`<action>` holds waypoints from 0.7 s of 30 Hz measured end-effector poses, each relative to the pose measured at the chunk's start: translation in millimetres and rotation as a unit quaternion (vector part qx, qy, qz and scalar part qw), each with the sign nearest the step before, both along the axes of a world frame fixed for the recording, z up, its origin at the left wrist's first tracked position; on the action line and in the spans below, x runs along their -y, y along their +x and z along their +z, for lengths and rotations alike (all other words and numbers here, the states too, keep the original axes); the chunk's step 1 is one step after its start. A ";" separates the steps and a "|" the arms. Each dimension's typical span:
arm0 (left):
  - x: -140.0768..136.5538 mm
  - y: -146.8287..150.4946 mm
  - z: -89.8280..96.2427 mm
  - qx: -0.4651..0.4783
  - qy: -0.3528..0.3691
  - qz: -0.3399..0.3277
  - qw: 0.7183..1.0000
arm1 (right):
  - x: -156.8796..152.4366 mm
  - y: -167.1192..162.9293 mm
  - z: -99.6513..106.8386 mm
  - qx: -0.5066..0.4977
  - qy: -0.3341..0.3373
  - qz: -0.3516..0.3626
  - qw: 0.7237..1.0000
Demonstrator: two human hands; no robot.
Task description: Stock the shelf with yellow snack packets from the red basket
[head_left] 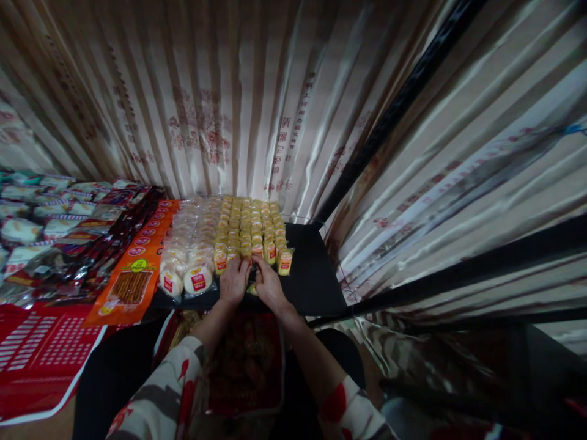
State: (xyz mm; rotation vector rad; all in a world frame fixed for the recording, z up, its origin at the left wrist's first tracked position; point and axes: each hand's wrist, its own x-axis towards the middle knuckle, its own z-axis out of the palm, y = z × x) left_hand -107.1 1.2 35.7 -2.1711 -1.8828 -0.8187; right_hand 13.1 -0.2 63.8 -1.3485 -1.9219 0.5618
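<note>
Small yellow snack packets (250,223) with red labels stand in tight rows on a black tabletop (312,275). My left hand (235,282) and my right hand (268,285) meet at the near ends of the middle rows. Their fingers are closed around a small yellow snack packet that they mostly hide. Another yellow packet (285,261) stands at the front right corner of the rows. Just left of my left hand lie larger round, pale packaged cakes (198,279), also in rows.
Left of the cakes lies an orange snack bag (132,284), then dark shiny packets (96,238) and white-topped packages (21,232). A red basket (46,348) is at lower left; a red container (279,366) with packets sits below the table. Curtains (247,110) and black poles (389,122) enclose the space.
</note>
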 end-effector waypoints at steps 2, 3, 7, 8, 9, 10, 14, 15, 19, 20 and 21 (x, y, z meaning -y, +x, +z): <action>0.3 -0.9 0.0 -0.017 -0.009 -0.009 1.000 | -2.1 3.5 -5.4 -0.033 0.011 0.002 0.999; 0.5 -1.2 0.0 -0.022 -0.013 -0.014 1.000 | -3.1 4.9 -7.6 -0.050 0.013 0.003 0.999; 0.9 -1.6 0.4 -0.032 -0.028 -0.028 0.999 | -7.5 7.2 -13.3 -0.111 0.006 0.010 0.994; 1.0 -1.7 0.7 -0.038 -0.032 -0.030 0.998 | -8.5 7.1 -14.1 -0.123 0.004 0.014 0.992; 1.1 -1.8 1.2 -0.044 -0.037 -0.031 0.998 | -9.4 6.8 -14.6 -0.135 0.004 0.020 0.991; 1.3 -2.0 1.7 -0.050 -0.041 -0.032 0.997 | -10.1 6.5 -14.6 -0.146 0.006 0.026 0.989; 1.9 -2.6 3.8 -0.055 -0.052 -0.031 0.997 | -7.1 9.3 -8.4 -0.154 0.038 0.031 0.987; 2.0 -2.6 4.0 -0.054 -0.054 -0.032 0.997 | -4.2 12.3 -5.5 -0.138 0.047 0.023 0.989; 2.2 -1.7 3.1 -0.050 -0.052 -0.031 0.997 | 14.9 33.6 5.0 0.006 0.062 -0.007 0.998; 2.3 -1.5 2.4 -0.050 -0.049 -0.029 0.997 | 20.3 39.7 6.2 0.050 0.059 -0.002 0.997; 2.3 -1.3 1.7 -0.048 -0.046 -0.028 0.997 | 25.2 45.0 7.0 0.090 0.055 0.007 0.994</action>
